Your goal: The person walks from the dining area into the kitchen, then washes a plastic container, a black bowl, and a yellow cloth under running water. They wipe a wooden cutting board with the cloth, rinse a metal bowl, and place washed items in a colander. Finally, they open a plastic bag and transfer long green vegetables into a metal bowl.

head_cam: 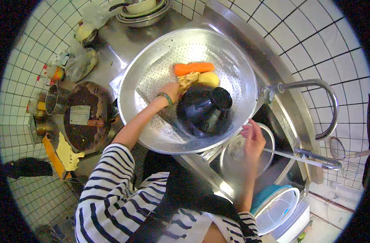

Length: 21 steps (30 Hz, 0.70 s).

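A large perforated aluminium colander (151, 60) spans the middle of the view, over the sink's left part. Inside it my left hand (171, 91), with a green bangle on the wrist, reaches down to a wrinkled yellowish piece (188, 79) and seems to grip it; the fingertips are hidden. Beside that piece lie a peeled carrot (194, 68) and a peeled yellow potato-like vegetable (209, 79). A glossy black bowl (197, 112) rests upside down close by, its foot upward. My right hand (253, 138) is at the colander's near right rim, fingers partly bent.
A faucet (332, 103) arches at the right. Below my right hand is a round metal basin (230, 158) in the sink. Blue and white plastic baskets (276, 209) stand lower right. At left, a cleaver (80, 115) lies on a round chopping block (90, 136); stacked bowls (145, 18) sit behind.
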Each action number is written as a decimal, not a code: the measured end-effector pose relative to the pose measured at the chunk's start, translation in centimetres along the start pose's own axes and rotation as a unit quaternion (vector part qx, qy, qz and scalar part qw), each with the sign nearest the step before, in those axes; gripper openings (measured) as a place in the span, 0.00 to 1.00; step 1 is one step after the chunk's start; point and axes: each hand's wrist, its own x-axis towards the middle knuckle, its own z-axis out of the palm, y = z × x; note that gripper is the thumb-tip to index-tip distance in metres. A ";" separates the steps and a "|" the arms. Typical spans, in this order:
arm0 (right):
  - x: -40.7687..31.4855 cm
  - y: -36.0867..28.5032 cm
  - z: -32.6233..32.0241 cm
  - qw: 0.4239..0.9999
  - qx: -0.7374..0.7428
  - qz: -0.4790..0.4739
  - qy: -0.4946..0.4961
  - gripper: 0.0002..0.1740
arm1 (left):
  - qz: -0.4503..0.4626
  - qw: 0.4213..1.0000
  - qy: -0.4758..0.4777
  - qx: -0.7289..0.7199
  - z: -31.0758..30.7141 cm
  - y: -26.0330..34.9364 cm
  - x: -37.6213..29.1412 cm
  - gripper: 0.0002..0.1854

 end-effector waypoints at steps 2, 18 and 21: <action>0.6 -3.5 1.4 0.995 -0.050 -0.071 -0.044 0.15 | 0.003 0.998 -0.062 -0.024 -0.8 -0.1 1.2 0.14; 0.5 -10.7 13.4 0.705 0.629 0.253 -0.208 0.41 | -0.018 0.668 -0.137 -0.731 -12.9 5.4 -8.7 0.25; 2.1 -11.7 14.1 0.831 0.505 0.217 -0.092 0.28 | -0.059 0.689 -0.086 -0.717 -11.5 6.3 -8.9 0.21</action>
